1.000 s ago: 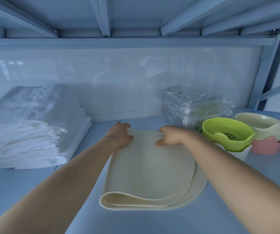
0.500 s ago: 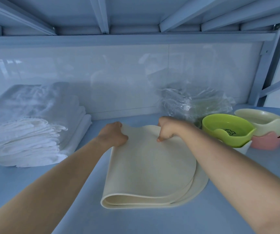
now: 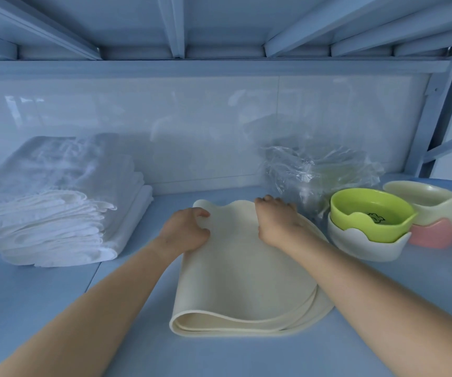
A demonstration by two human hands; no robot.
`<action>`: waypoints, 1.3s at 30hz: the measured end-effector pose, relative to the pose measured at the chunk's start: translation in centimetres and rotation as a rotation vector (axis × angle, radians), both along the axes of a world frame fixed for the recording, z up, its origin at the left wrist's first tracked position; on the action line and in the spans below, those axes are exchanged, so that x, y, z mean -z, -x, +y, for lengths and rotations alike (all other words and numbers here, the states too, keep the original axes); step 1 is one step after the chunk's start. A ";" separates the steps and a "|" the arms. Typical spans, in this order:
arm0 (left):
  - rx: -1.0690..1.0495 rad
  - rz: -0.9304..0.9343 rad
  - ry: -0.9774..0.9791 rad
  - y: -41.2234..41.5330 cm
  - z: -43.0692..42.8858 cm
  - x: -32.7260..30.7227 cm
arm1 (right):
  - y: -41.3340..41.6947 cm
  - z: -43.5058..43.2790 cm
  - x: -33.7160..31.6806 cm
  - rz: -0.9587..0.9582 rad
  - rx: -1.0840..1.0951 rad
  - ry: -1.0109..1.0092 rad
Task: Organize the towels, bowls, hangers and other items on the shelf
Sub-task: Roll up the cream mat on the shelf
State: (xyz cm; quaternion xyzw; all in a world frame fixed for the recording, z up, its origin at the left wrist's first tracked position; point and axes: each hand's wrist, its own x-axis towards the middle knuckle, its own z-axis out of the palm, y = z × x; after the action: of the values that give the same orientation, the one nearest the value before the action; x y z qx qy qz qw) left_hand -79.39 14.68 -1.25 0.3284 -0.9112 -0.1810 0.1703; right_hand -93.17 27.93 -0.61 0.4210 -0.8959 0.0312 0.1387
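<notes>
A cream, rounded mat, folded over on itself, lies in the middle of the blue shelf. My left hand grips its far left edge with curled fingers, and that edge is lifted and wavy. My right hand holds the far edge just to the right, fingers curled over it. A stack of folded white towels sits at the left. A green bowl nests in a white bowl at the right.
Behind the green bowl a cream bowl sits in a pink bowl. A crumpled clear plastic bag stands against the white back wall. The upper shelf's beams run low overhead. A frame post rises at the right.
Both hands have lifted the mat's far edge off the shelf, so it now curls and ripples. The hands themselves stayed near the same spot.
</notes>
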 end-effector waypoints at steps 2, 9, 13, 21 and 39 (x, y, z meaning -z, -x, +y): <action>-0.013 0.063 -0.049 -0.1 -0.1 0.1 | -0.2 -0.1 -0.1 0.030 -0.004 0.032; -0.052 0.227 0.060 0.7 -1.5 -1.5 | 1.8 -2.0 -2.8 0.003 -0.140 0.200; -0.071 0.159 0.080 1.4 -3.0 -2.6 | 3.4 -4.1 -3.2 0.049 -0.206 0.222; 0.333 -0.109 0.263 -2.9 0.6 0.0 | 0.9 -0.4 1.9 -0.160 -0.516 0.245; 0.551 -0.223 0.320 -6.9 3.0 -0.7 | -2.7 6.9 2.9 -0.365 -0.654 0.072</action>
State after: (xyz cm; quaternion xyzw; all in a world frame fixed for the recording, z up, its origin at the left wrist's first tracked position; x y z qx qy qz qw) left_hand -72.48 17.64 -0.59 0.0568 -0.9956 -0.0380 0.0636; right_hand -90.46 34.79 -3.50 0.6671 -0.7225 0.1797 -0.0258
